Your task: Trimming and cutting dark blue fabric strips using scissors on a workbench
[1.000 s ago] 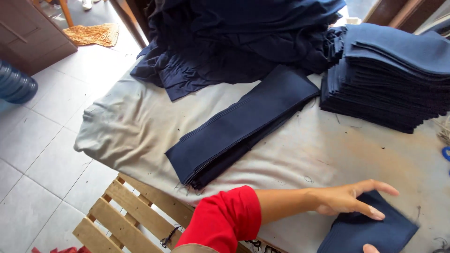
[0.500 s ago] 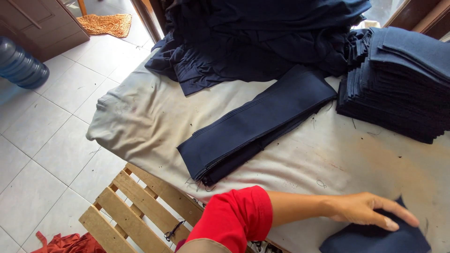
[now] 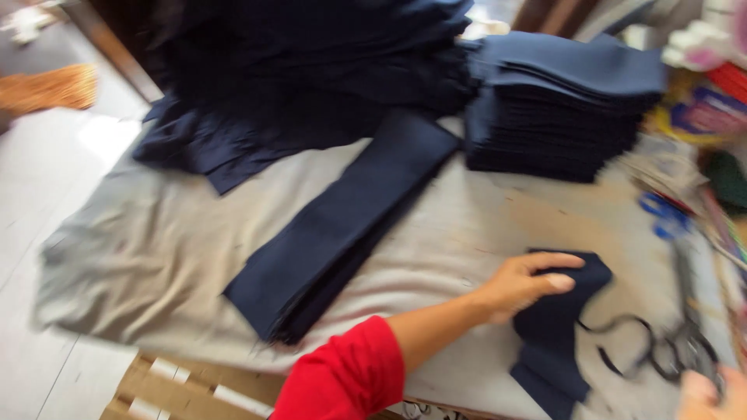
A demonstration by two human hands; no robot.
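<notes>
Grey-clothed table (image 3: 156, 257), tiled floor (image 3: 47, 179). Left hand (image 3: 520, 285), fingers spread, presses a small navy fabric piece (image 3: 556, 327); right hand (image 3: 712, 393) apparently grips black scissors (image 3: 669, 350).

Looks like a small sewing workshop, probably run out of someone's home. There's a work table (image 3: 156, 257) covered in grey cloth, a neat stack of cut navy pieces (image 3: 560, 109), a big heap of navy fabric (image 3: 296, 70), black scissors (image 3: 669, 346), and a tiled floor (image 3: 31, 194).

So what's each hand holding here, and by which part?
Left hand presses on the upper left edge of a small navy cloth piece. Right hand, at the corner by black scissors: cannot tell.
</notes>
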